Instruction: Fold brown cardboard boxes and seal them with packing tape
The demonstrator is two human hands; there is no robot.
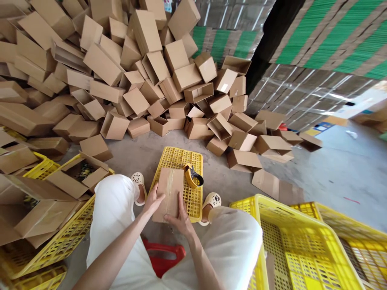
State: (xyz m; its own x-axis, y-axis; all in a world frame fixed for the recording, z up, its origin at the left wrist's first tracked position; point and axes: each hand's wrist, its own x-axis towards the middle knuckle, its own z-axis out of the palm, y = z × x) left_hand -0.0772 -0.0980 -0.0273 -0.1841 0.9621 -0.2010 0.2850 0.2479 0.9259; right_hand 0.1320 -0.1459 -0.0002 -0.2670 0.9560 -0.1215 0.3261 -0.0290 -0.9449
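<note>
Between my knees, a closed cardboard box point(171, 189) with a strip of tape down its top rests over an upturned yellow crate point(193, 201). My left hand point(155, 200) grips the box's left side, thumb over the top. On the opposite side, my right hand point(180, 215) holds the lower right edge, its thumb near the front corner. A tape dispenser point(193, 176), orange-yellow and black, lies on the crate just right of the box. The undersides of both hands' grips are hidden.
A large heap of cardboard boxes point(136, 100) fills the far side. Yellow crates stand left point(78, 229) and right point(272, 225); the left one holds open boxes. Wrapped stacks of flat cardboard point(302, 88) rise at the back right. Part of a red seat point(163, 257) shows beneath me.
</note>
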